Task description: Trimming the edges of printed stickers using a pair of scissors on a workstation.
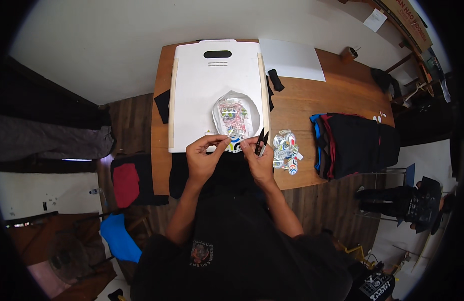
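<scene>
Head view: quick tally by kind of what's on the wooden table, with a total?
White board: 1
White paper sheet: 1
Clear bag of printed patches: 1
Loose pile of cut patches: 1
Stack of folded dark garments: 1
Black snips, in right hand: 1
Total: 6

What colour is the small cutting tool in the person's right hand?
Black; the thread snips in the right hand show in the head view.

You're in a small garment workshop: wooden table (337, 75), folded dark clothes (354, 143) stacked, white pressing board (197, 95), pile of printed patches (286, 150).
</scene>
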The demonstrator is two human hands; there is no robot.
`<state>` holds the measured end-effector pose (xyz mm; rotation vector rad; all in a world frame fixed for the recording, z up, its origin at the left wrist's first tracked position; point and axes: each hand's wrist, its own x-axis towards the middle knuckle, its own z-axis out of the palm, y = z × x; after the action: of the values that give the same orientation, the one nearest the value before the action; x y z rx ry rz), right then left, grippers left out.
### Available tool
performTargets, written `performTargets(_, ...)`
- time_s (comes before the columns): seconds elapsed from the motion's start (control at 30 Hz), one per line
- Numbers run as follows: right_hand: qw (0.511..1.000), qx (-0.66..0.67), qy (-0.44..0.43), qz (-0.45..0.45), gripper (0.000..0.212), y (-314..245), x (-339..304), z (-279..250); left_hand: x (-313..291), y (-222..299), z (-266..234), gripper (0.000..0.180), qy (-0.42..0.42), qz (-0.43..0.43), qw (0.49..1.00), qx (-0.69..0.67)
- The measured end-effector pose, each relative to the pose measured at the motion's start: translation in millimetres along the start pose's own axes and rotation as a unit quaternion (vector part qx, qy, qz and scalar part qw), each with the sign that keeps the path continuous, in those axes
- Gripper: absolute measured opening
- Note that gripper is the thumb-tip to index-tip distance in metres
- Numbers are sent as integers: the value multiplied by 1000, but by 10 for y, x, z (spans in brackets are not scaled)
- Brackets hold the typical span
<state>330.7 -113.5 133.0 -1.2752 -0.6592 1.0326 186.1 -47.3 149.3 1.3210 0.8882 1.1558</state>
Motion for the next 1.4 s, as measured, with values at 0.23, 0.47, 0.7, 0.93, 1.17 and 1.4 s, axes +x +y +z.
performTargets(0.23, 999, 37, 12, 4, 15, 60, -14, -23, -61, -54, 8, 15, -8, -38, 998, -59)
performTargets(0.47, 998, 58, 23, 15, 16, 15, -21, -36, -112, -53, 43, 17, -21, -88, 991, -100)
performTargets(0.7, 998, 61, 9, 30, 14, 65, -39, -88, -110, -106, 80, 16, -6, -68, 991, -117)
performTargets(0.93, 996, 53, 1, 72, 13, -15, -54, -65, -84, -77, 103, 16, 11, -76, 988, -135)
performTargets(1.17, 985, 139, 9, 105, 19, 369, -44, -308, -55, -108, 94, 15, 13, -101, 988, -115)
performTargets(1.4, 998, -9, -27, 57, 23, 507, -126, -375, -256, -490, 75, 15, -39, -180, 980, -73)
